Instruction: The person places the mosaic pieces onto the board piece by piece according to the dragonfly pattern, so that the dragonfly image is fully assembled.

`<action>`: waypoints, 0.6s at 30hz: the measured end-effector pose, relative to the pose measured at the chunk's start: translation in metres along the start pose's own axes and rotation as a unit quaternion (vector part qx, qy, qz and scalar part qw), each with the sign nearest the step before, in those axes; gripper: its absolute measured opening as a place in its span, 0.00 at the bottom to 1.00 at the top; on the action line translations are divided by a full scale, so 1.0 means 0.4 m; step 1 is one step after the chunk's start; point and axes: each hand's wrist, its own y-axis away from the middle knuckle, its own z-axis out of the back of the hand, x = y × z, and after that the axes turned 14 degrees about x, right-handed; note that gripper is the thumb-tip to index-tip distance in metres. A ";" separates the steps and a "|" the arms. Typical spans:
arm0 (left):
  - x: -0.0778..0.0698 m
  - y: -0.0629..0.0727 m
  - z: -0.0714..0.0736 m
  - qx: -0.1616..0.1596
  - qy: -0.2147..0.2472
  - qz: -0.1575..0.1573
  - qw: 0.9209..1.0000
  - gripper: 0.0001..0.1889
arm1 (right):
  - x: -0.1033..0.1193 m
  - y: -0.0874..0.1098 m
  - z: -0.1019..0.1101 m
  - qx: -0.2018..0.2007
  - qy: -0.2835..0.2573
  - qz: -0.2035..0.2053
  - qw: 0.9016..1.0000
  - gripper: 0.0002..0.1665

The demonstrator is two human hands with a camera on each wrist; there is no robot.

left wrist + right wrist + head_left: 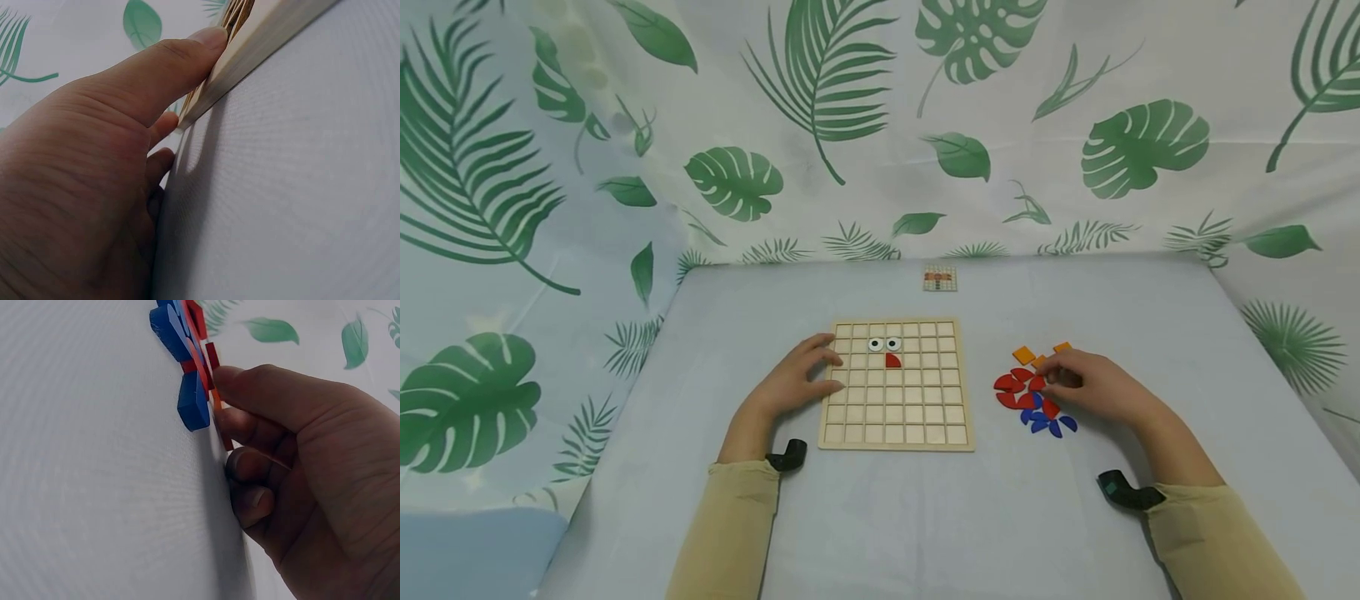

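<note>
I have the left hand [793, 379] spread loosely, touching the board [916, 414]; the right hand [1092, 385] is narrowed at red pieces [1005, 382], whether gripping one I can't tell.

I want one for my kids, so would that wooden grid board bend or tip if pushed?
The wooden grid board is probably stiff: its edges look straight. It should slide rather than tip, since it lies flat. The eye pieces may travel along, as they sit on its grid.

Apparently a curtained booth, leaf-print drapes [868, 221] behind and beside a pale table [910, 525]
</note>
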 end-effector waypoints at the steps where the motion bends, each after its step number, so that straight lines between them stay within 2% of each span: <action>1: 0.001 -0.001 0.000 -0.001 -0.002 -0.002 1.000 0.19 | 0.001 0.001 0.000 0.000 0.000 0.000 1.000 0.15; 9: -0.004 -0.004 0.000 0.001 0.000 -0.003 1.000 0.18 | 0.023 0.007 0.014 -0.007 0.001 0.013 1.000 0.15; 18: -0.002 0.000 0.000 0.003 -0.002 0.006 1.000 0.18 | 0.106 -0.028 0.051 -0.001 -0.011 0.040 0.999 0.14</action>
